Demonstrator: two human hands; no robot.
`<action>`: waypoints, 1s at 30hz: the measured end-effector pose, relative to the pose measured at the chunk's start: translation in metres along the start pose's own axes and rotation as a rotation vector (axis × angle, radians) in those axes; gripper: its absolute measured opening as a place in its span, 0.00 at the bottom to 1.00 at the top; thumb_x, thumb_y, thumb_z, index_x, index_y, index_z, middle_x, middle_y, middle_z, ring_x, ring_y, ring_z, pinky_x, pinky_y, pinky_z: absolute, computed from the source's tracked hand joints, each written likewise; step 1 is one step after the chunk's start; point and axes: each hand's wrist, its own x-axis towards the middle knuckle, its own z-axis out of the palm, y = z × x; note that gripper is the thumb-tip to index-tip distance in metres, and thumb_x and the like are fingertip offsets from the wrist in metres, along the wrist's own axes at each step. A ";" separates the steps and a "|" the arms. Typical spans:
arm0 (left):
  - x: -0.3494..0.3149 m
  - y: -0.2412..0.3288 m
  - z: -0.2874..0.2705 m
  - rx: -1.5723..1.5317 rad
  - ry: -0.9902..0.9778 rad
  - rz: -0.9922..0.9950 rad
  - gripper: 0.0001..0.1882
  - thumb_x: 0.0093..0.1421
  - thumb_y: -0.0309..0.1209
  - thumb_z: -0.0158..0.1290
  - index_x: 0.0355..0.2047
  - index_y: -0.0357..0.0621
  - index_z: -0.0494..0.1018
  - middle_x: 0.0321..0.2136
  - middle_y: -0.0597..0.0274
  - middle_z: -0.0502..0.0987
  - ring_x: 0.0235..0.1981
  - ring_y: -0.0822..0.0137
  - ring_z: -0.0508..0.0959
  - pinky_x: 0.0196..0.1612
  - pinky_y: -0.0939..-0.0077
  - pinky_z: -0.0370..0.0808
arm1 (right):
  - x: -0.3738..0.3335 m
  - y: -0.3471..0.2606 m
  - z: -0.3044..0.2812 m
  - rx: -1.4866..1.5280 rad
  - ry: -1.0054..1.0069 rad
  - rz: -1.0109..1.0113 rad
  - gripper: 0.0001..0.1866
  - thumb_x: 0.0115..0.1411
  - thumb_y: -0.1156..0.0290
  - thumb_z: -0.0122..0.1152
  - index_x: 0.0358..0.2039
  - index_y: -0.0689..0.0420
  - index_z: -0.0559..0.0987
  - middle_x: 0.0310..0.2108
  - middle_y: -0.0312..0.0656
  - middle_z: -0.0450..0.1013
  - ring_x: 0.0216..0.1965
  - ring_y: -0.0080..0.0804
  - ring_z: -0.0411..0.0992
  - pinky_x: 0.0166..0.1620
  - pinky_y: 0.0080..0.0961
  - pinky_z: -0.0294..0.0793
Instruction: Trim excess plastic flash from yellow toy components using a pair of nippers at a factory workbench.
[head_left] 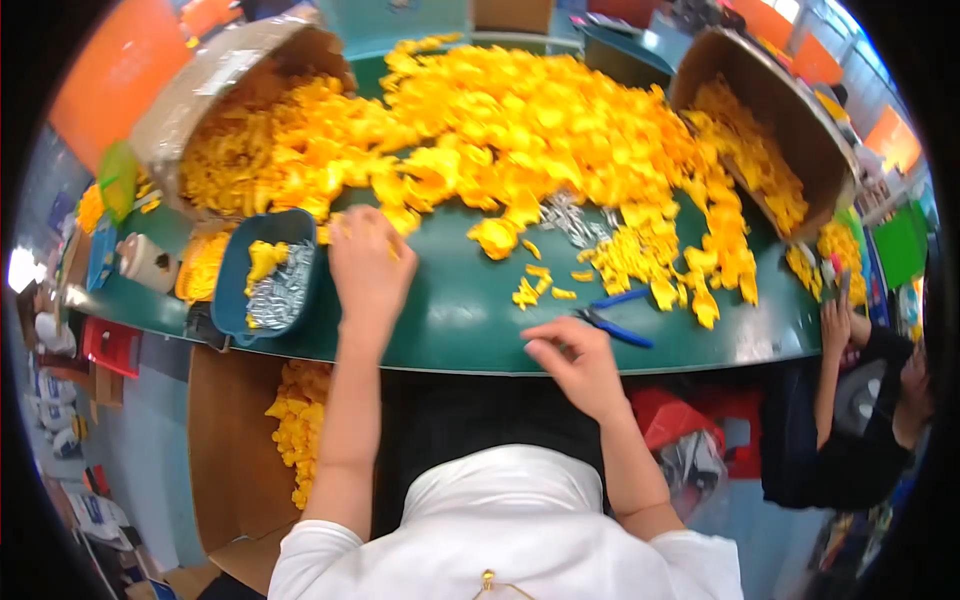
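Note:
My left hand [370,265] reaches to the near edge of a heap of thin, curved yellow plastic pieces [540,110], just right of a blue plastic basket [228,290]. Its fingers are bent and blurred among the pieces, so I cannot make out a grip. Inside the basket lie small silvery metal parts [280,290] and a few yellow pieces. Over the table's near edge hovers my right hand [580,365], fingers loosely bent and apart, holding nothing. Blue-handled pliers [622,330] lie just beyond it. Smaller yellow pieces [635,255] and more silvery parts [575,220] are scattered farther off.
Tipped cardboard boxes of yellow pieces flank the green table [450,335]: one box [210,80] at left, another [800,120] at right. Below the table's left side stands another carton [225,440]. A white roll [148,262] sits left of the basket. Another person's hand [835,320] rests at the right end.

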 end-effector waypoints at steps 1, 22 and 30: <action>-0.009 0.013 0.000 -0.103 -0.032 -0.019 0.08 0.44 0.22 0.54 0.26 0.38 0.68 0.36 0.51 0.70 0.41 0.50 0.67 0.46 0.62 0.67 | 0.009 0.008 -0.005 -0.102 0.073 -0.005 0.06 0.53 0.76 0.63 0.33 0.61 0.80 0.27 0.39 0.73 0.27 0.27 0.70 0.30 0.20 0.67; -0.060 0.043 0.009 -0.423 -0.078 0.328 0.06 0.45 0.26 0.56 0.25 0.44 0.72 0.32 0.65 0.73 0.44 0.61 0.72 0.57 0.55 0.63 | 0.023 0.038 0.009 -0.342 0.349 -0.094 0.04 0.51 0.76 0.65 0.29 0.60 0.79 0.27 0.38 0.76 0.25 0.22 0.72 0.24 0.16 0.63; -0.118 0.080 -0.007 -0.565 -0.315 0.238 0.17 0.42 0.28 0.60 0.35 0.41 0.74 0.38 0.63 0.72 0.47 0.57 0.70 0.50 0.59 0.70 | -0.020 0.047 0.008 -0.297 0.319 -0.065 0.03 0.50 0.78 0.64 0.27 0.60 0.79 0.29 0.41 0.75 0.32 0.36 0.71 0.36 0.26 0.68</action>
